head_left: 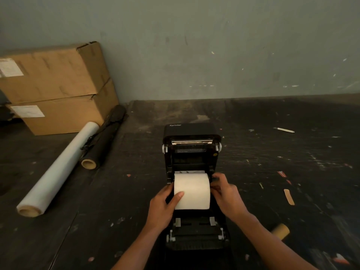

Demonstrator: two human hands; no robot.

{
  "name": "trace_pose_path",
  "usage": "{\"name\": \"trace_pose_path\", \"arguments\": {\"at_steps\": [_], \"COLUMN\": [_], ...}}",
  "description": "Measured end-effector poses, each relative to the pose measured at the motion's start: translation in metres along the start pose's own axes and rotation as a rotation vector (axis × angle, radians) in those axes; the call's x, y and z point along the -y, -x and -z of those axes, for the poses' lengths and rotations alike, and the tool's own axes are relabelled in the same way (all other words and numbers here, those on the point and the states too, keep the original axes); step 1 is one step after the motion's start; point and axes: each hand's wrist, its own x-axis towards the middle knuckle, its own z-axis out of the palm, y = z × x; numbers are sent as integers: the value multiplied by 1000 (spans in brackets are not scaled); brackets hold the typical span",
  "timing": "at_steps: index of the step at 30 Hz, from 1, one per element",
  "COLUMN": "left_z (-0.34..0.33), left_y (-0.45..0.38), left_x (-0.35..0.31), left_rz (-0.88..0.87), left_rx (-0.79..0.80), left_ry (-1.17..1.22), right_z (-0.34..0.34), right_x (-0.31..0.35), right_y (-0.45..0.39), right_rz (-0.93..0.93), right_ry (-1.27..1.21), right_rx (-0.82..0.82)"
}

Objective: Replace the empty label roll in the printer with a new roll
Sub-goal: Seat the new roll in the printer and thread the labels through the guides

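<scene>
Both forearms reach in from 6 o'clock. The left hand [161,201] grips the white label roll [191,191], thumb flat across its smooth paper face; the right hand [224,193] has its fingers curled at the roll's other end. The cylindrical roll sits in the bay of the open black plastic printer [191,152] at the middle of the dark, scuffed desk [292,172]. A bare cardboard core [280,230] lies at 4 o'clock.

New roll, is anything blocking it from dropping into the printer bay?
Nothing visible does. The printer lid is up, and the roll sits over the open bay, held by the left hand and right hand at its ends. The bay beneath the roll is hidden. The empty core lies on the table, right of the printer.
</scene>
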Motion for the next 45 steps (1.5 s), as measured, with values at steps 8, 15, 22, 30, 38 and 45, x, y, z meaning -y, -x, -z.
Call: {"name": "trace_pose_path", "arguments": {"at_steps": [8,15,22,30,38,45], "left_z": [-3,-15,-13,-6,-7,-6], "left_y": [2,6,6,6,13,17], "left_x": [-2,-3,1,-5,-8,-10], "left_rz": [2,-32,-5,-1,121,148], "left_rx": [-6,-48,-9,36,-125,-28], "left_ry": [1,-53,-110,-169,-262,-239], "right_z": [0,11,7,2,-8,-14], "right_x": [1,2,1,6,13,19], "right_y": [4,0,3,20,35,38], "right_rz": [4,41,36,-101,-305,-401], "right_ry": [53,109,181,-12,-3,-2], "right_rx": [33,73,41,-83,88,49]}}
